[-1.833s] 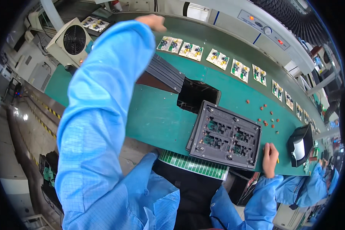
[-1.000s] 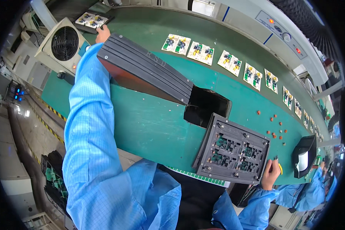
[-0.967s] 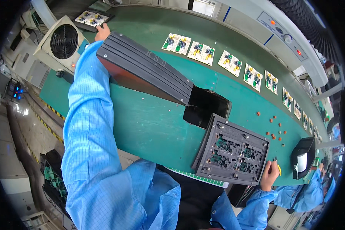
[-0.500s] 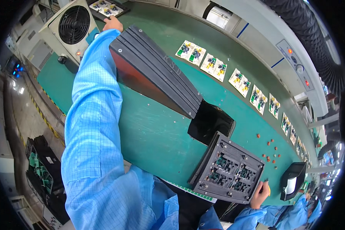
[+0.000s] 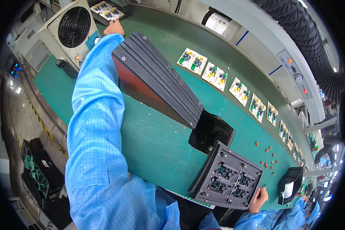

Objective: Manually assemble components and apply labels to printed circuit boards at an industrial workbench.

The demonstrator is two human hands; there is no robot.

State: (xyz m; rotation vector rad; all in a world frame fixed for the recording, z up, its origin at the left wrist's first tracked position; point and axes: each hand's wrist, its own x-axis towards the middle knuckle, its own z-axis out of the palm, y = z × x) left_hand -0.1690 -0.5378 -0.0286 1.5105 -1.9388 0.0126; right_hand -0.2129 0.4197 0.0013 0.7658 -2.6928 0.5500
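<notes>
My left arm stretches to the far left, and my left hand (image 5: 114, 28) is closed at the near edge of a black tray (image 5: 123, 17). White boards (image 5: 103, 7) with dark and yellow parts lie in that tray. My right hand (image 5: 259, 199), low on the right, has its fingers curled beside a black fixture (image 5: 211, 193). A small dark tip shows above the fingers; what they hold is hidden. The fixture lies tilted, with screws along its frame and cut-outs showing green and dark parts.
A ribbed black housing (image 5: 159, 76) and a glossy black bin (image 5: 211, 132) stand mid-bench. A fan unit (image 5: 74, 27) is at the left. White boards (image 5: 239, 92) form a row along the far side. Small reddish-brown parts (image 5: 271, 161) lie near a black holder (image 5: 291, 188).
The view has shifted slightly. My left hand stays by the tray, its fingertips now less visible. My right hand remains beside the fixture; a yellow thing seen by it before is now hidden.
</notes>
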